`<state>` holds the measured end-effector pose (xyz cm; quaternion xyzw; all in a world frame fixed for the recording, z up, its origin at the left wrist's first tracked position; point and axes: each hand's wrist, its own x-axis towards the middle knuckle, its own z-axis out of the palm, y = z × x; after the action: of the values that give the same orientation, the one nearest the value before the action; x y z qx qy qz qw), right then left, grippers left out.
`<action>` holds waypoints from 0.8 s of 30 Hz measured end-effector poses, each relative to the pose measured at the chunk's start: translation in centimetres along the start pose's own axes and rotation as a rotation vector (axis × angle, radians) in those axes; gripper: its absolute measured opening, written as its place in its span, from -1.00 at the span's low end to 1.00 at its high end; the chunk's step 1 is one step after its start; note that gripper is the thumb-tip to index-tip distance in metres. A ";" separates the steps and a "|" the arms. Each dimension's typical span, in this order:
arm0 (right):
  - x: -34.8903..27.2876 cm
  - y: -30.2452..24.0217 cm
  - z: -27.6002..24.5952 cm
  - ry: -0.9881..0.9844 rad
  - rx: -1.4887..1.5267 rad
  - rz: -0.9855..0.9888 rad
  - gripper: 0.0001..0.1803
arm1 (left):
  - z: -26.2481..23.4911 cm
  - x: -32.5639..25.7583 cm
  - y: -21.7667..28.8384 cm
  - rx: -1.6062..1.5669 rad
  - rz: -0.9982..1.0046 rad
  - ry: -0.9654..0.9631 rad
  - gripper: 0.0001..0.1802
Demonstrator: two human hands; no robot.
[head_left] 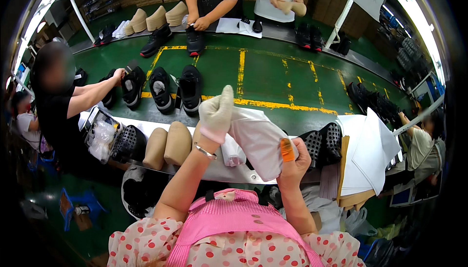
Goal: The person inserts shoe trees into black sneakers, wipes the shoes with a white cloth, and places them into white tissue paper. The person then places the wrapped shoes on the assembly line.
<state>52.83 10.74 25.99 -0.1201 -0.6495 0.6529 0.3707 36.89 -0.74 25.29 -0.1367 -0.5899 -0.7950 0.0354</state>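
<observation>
My left hand [217, 113], in a whitish knit glove, pinches the upper left end of a sheet of white tissue paper [258, 143]. My right hand [295, 162] is bare except for an orange cover on one finger, and it grips the paper's lower right side. Stretched between both hands, the paper hangs above the near ledge of the bench. Just behind it lies a small white bundle [233, 151]. Tan foot-shaped inserts [177, 143] stand by my left forearm. Black studded forms [330, 143] stand beyond my right hand.
Black shoes [190, 89] stand on the green, yellow-lined bench [273, 79]. White sheets [365, 155] are stacked at right. At left, a co-worker's hand [118, 75] is at a shoe; two people work across the bench. A wire basket [102, 135] holds clear plastic. A blue stool [83, 206] stands lower left.
</observation>
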 end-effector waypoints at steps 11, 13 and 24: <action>-0.1 2.5 -0.2 -0.004 0.346 0.276 -0.84 | -1.4 -1.0 -1.0 -0.426 -0.372 0.313 -0.58; 0.0 2.6 -0.4 -0.023 0.305 0.264 -0.84 | -1.7 -1.3 -1.1 -0.609 -0.445 0.251 -0.58; -2.2 4.3 0.6 0.035 0.493 0.521 -0.83 | -0.5 -4.6 0.7 -0.564 -0.491 0.260 -0.56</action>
<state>52.56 9.36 21.29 -0.1998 -0.4134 0.8605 0.2206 41.38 -1.91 24.62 0.1059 -0.3541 -0.9214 -0.1204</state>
